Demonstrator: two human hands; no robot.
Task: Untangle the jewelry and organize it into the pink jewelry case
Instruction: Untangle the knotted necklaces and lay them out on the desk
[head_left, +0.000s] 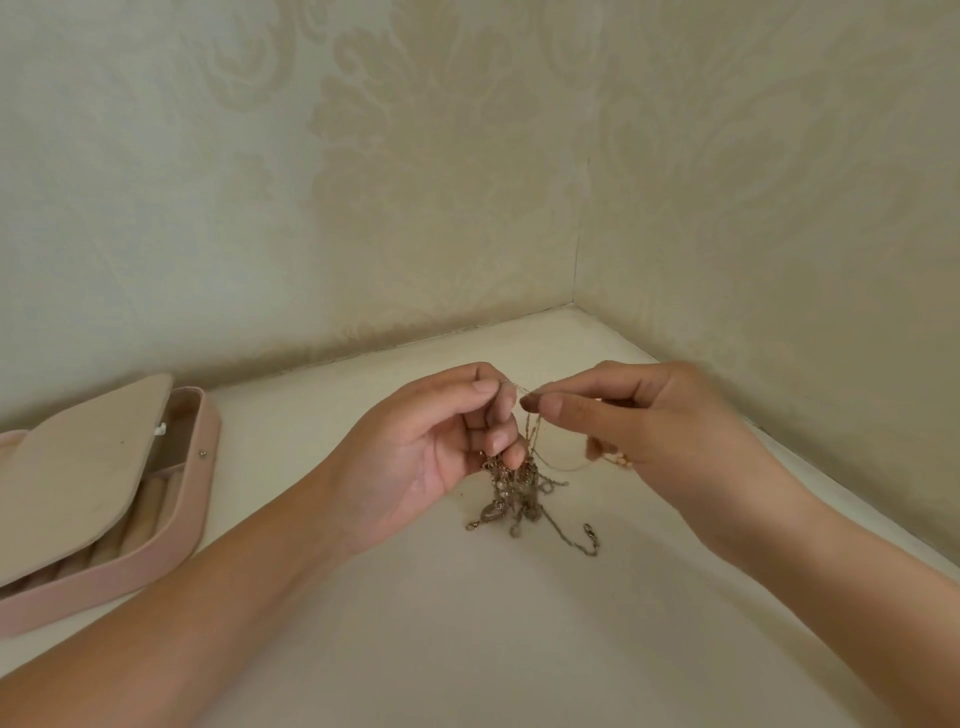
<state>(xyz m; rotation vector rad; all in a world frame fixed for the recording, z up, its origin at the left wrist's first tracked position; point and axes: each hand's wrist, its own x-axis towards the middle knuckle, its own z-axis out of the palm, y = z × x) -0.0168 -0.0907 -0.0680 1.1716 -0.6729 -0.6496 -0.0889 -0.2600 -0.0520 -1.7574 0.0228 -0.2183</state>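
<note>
Jewelry (511, 486) tangle pinched by left hand (436, 447), right hand (644, 415); case (171, 540) well left.

A smooth cream-white tabletop (467, 649) runs back into a corner. At its left side lies a flat pink velvet jewelry case with rounded corners (104, 582) - open, with a beige panel (78, 467) tilted over most of its inside and padded ring rolls (130, 525) showing beneath. Near the middle, the loose ends of a tangle of thin gold-toned chains (511, 493) trail onto the surface - well apart from the case.
</note>
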